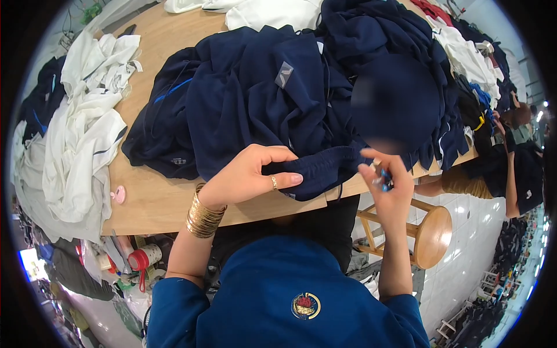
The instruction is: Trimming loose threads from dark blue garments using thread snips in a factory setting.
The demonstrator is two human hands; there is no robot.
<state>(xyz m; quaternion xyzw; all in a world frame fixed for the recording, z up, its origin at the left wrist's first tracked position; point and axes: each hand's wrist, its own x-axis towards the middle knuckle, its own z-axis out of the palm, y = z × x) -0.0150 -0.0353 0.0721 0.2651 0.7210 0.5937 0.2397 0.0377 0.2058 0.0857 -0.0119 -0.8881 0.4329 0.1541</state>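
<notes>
My left hand (249, 174) is closed on the gathered elastic waistband of a navy garment (325, 168), thumb on top, at the table's near edge. Several gold bangles circle that wrist. Just right of the waistband, my right hand (391, 188) is raised with curled fingers. Within them sits a small blue and silvery tool (383, 178), too blurred to name exactly. Beyond both hands lies a heap of navy garments (243, 93), one with a grey patch and one with a bright blue stripe.
White garments (87, 127) hang over the table's left side. More navy clothes (377, 29) and white pieces (272, 14) lie at the back. A pink object (119, 195) rests near the front edge of the wooden table (151, 214). A wooden stool (435, 229) and another person (510, 162) are at right.
</notes>
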